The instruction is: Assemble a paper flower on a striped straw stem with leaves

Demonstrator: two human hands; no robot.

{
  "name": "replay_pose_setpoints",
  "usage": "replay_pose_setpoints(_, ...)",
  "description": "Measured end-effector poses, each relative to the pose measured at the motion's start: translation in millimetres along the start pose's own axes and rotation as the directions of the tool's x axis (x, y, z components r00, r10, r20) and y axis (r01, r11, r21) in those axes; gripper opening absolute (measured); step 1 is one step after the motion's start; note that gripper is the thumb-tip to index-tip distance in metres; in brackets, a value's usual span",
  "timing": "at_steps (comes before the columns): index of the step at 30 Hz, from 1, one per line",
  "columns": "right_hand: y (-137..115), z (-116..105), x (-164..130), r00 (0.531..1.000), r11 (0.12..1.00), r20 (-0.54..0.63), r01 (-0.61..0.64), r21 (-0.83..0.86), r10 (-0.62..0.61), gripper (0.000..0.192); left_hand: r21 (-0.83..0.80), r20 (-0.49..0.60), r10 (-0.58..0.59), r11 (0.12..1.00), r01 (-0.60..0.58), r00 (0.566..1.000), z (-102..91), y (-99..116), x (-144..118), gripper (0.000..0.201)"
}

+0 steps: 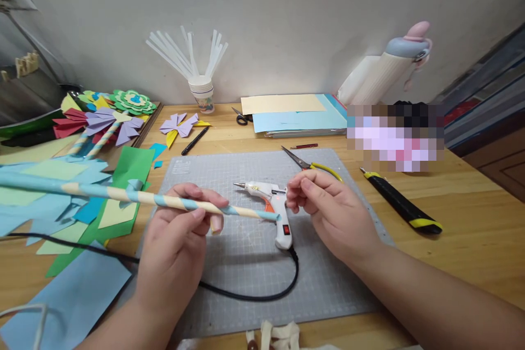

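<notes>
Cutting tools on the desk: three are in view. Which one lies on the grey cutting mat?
The yellow-handled snips, at the mat's far edge beside the right hand. The black scissors and the black-and-yellow utility knife lie on bare wood.

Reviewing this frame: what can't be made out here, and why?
Head view only:
- Object behind the utility knife: pixelated block, unidentifiable.
- Right hand: fingertips curled together; whether they pinch anything is hidden.
- Striped paper stick in the left hand: far end cut off by the left edge.
- Glue gun: cord passes under the left hand.
- Cloth item at the bottom edge: cropped.
</notes>
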State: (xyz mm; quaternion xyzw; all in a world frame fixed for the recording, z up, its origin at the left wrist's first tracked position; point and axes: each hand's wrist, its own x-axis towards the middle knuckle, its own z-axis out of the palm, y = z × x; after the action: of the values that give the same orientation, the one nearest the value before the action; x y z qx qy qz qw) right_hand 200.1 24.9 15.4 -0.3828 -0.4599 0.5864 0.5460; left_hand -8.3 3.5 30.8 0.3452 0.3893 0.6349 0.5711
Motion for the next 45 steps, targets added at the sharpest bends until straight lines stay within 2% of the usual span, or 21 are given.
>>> replay_pose_setpoints(5,1.7,2.8,2.1,0.998,0.998,-0.021,-0.052,0.018,0.052,0.016,-0.123,0.095,-0.087,0.987,0.098,0.992,-2.4,5.8,0.3,0.011)
replay_pose_setpoints(8,2.8,2.5,3.4,0.999,0.999,-0.029,-0.019,-0.028,0.018,0.013,-0.16,0.132,-0.145,0.973,0.165,0.981,-4.5,7.3,0.9,0.01)
replay_pose_setpoints(11,2.3,3.1,2.9,0.999,0.999,-0.012,0.03,-0.03,-0.031,0.015,-0.172,0.158,-0.156,0.968,0.183,0.975,-5.6,7.9,1.3,0.011)
replay_pose_setpoints(13,0.6,5.3,0.1,0.999,0.999,0.029,0.034,-0.009,-0.033,0.02,-0.173,0.168,-0.157,0.967,0.185,0.973,-5.2,8.2,1.3,0.01)
replay_pose_setpoints(15,-1.8,8.9,-5.2,0.993,0.999,0.117,-0.012,-0.05,0.018,0.02,-0.171,0.179,-0.159,0.967,0.19,0.971,-4.2,8.2,1.0,0.01)
replay_pose_setpoints(18,-4.4,15.7,-16.1,0.951,0.977,0.271,-0.101,-0.19,0.151,0.022,-0.178,0.214,-0.147,0.966,0.186,0.966,-3.3,7.8,-0.1,0.011)
replay_pose_setpoints(20,-4.8,19.9,-22.5,0.914,0.964,0.327,-0.183,-0.193,0.239,0.024,-0.184,0.246,-0.137,0.965,0.185,0.96,-3.3,7.4,-1.1,0.01)
replay_pose_setpoints(24,-4.4,25.1,-28.7,0.824,0.898,0.366,-0.429,-0.097,0.433,0.029,-0.176,0.276,-0.126,0.968,0.179,0.953,-3.8,7.4,-2.6,0.01)
replay_pose_setpoints(27,-5.1,26.4,-30.1,0.777,0.857,0.377,-0.506,-0.104,0.504,0.031,-0.161,0.279,-0.123,0.972,0.173,0.952,-4.4,7.5,-3.2,0.009)
replay_pose_setpoints(29,-5.4,26.9,-31.4,0.809,0.886,0.37,-0.452,-0.106,0.457,0.025,-0.142,0.282,-0.108,0.978,0.152,0.953,-5.1,7.1,-4.1,0.009)
replay_pose_setpoints(32,-4.4,27.7,-33.4,0.897,0.952,0.326,-0.253,-0.174,0.298,0.017,-0.103,0.282,-0.077,0.989,0.11,0.956,-6.4,6.0,-5.7,0.009)
replay_pose_setpoints(34,-3.1,28.3,-33.6,0.926,0.957,0.284,-0.193,-0.215,0.25,0.015,-0.079,0.28,-0.064,0.993,0.089,0.958,-7.0,5.3,-6.4,0.009)
replay_pose_setpoints(36,-1.8,28.7,-32.6,0.929,0.951,0.24,-0.236,-0.199,0.28,0.013,-0.059,0.273,-0.06,0.995,0.079,0.96,-7.3,4.9,-6.7,0.009)
replay_pose_setpoints(40,-0.1,28.0,-29.3,0.897,0.916,0.196,-0.376,-0.136,0.397,0.013,-0.024,0.27,-0.072,0.996,0.082,0.96,-6.7,4.6,-7.8,0.007)
replay_pose_setpoints(45,-1.4,26.1,-28.4,0.876,0.9,0.211,-0.41,-0.15,0.434,0.015,-0.019,0.24,-0.091,0.995,0.098,0.967,-3.1,4.2,-9.1,0.008)
